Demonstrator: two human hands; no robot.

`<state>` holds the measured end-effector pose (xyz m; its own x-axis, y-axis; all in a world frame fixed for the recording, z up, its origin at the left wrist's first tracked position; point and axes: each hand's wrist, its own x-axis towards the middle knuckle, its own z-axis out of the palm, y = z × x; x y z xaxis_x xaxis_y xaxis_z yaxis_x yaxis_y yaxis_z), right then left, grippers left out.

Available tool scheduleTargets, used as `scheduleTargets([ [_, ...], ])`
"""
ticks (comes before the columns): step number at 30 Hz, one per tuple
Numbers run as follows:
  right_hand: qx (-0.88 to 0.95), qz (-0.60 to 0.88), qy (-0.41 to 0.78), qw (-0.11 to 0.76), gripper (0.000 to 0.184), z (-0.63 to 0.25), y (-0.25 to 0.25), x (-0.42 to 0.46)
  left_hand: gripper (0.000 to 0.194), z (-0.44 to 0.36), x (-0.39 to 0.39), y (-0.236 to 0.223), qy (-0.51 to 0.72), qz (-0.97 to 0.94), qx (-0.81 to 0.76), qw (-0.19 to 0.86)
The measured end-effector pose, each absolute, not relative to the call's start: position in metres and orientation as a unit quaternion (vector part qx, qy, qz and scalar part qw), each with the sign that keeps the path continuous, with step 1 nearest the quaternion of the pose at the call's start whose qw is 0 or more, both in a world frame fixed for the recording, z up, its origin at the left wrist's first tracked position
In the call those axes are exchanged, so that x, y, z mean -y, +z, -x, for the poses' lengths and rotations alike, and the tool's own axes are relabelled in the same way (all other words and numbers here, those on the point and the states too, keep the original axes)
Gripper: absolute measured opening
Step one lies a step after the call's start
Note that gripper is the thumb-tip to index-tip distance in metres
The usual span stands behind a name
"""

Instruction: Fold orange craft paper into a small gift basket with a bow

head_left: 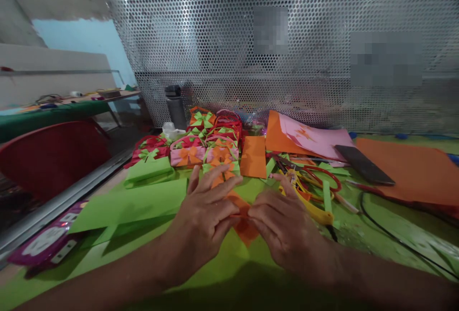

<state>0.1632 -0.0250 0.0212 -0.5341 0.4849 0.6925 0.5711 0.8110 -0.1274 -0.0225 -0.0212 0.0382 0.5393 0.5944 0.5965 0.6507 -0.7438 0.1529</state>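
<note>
Between my two hands is a small piece of orange paper [246,230], held above the green tabletop [229,273]. My left hand [204,215] pinches its left edge between thumb and index finger, the other fingers stretched forward. From the other side my right hand [283,218] grips its right edge with closed fingertips, the index finger raised. Just beyond my hands stand several small paper gift bags [188,151] in pink, red, green and orange, with paper bows. An upright orange paper piece [253,156] is beside them.
Scissors with red handles [328,177] and a yellow glue gun [313,208] lie right of my hands, near a dark phone [364,164] and a black cable [390,239]. Green paper sheets [132,203] and a purple packet [50,239] are left. A dark bottle [175,108] stands behind.
</note>
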Motion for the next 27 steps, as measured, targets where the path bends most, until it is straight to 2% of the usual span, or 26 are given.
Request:
scheduleTargets([
  [10, 0.883, 0.300, -0.058, 0.357, 0.013, -0.1637, 0.0189, 0.0272, 0.015, 0.0192, 0.0250, 0.0386, -0.341, 0.874, 0.341, 0.053],
  [18, 0.882, 0.292, -0.077, 0.361, 0.014, -0.1634, 0.0175, 0.0248, 0.020, 0.0198, 0.0227, 0.0370, -0.358, 0.872, 0.320, 0.092],
  [27, 0.882, 0.284, -0.111, 0.360, 0.015, -0.1670, 0.0220, 0.0276, 0.019, 0.0210, 0.0195, 0.0411, -0.367, 0.870, 0.325, 0.059],
])
